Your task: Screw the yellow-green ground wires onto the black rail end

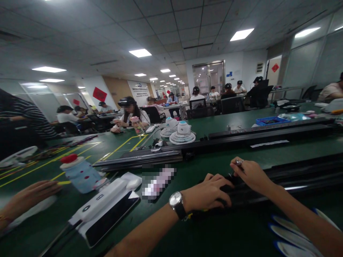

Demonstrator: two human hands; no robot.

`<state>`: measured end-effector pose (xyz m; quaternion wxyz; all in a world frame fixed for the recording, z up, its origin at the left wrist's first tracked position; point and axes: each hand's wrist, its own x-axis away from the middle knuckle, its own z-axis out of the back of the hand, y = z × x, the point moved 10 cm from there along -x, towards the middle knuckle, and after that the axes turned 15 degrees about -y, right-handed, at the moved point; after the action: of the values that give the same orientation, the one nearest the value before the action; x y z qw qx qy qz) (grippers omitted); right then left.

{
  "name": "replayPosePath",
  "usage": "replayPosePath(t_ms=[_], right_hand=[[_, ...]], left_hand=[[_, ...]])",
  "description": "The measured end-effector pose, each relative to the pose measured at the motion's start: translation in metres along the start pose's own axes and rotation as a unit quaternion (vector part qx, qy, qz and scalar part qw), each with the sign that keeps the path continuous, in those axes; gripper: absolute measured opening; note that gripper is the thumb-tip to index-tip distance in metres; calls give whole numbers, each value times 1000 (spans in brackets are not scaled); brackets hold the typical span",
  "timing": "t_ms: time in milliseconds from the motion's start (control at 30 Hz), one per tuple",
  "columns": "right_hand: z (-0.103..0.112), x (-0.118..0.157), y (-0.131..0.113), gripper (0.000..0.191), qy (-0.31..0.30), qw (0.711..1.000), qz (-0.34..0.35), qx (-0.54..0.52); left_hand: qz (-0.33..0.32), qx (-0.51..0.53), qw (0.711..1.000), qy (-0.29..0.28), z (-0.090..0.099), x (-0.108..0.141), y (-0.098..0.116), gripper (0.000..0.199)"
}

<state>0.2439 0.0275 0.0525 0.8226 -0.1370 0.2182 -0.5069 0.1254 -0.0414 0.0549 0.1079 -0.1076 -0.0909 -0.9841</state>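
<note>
My left hand [211,191], with a silver-faced watch on its wrist, is closed over the left end of a long black bar [289,182]. Its fingers curl around the dark end, which they partly hide. Just to the right and above, my right hand [252,175] is closed in a pinch over the bar. A small silver metal part [238,162] shows at its fingertips; its exact kind is too small to tell. Something dark and thin shows between the two hands, mostly covered by fingers.
Left of my arm lie a black-screened phone [112,219], a white device [92,203] and a blue bottle [81,175]. Another person's hand [34,196] rests at far left. Beyond are white fans [182,134], more black bars [268,134] and a blue tray [272,121].
</note>
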Motion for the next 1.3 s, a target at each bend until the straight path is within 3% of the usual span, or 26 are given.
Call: replayPosePath(t_ms=[300,567,733,1000,1300], right_hand=[[-1,-1,-3,32,5,1000,5,-8],[3,2,-9,33,20,1000,15,-11],[-1,3,-21,33,16,1000,26,-7],[3,6,1,37,49,997,-20,-64],[-21,2,-12,39,-5,998,-16,-56]], left_hand=[[22,-2,1000,-6,-13,-6,-12,10],[61,75,994,43,9,28,-14,8],[76,83,993,26,-4,39,-20,7],[75,118,989,48,-6,49,-25,9],[84,117,988,52,-20,53,-26,9]])
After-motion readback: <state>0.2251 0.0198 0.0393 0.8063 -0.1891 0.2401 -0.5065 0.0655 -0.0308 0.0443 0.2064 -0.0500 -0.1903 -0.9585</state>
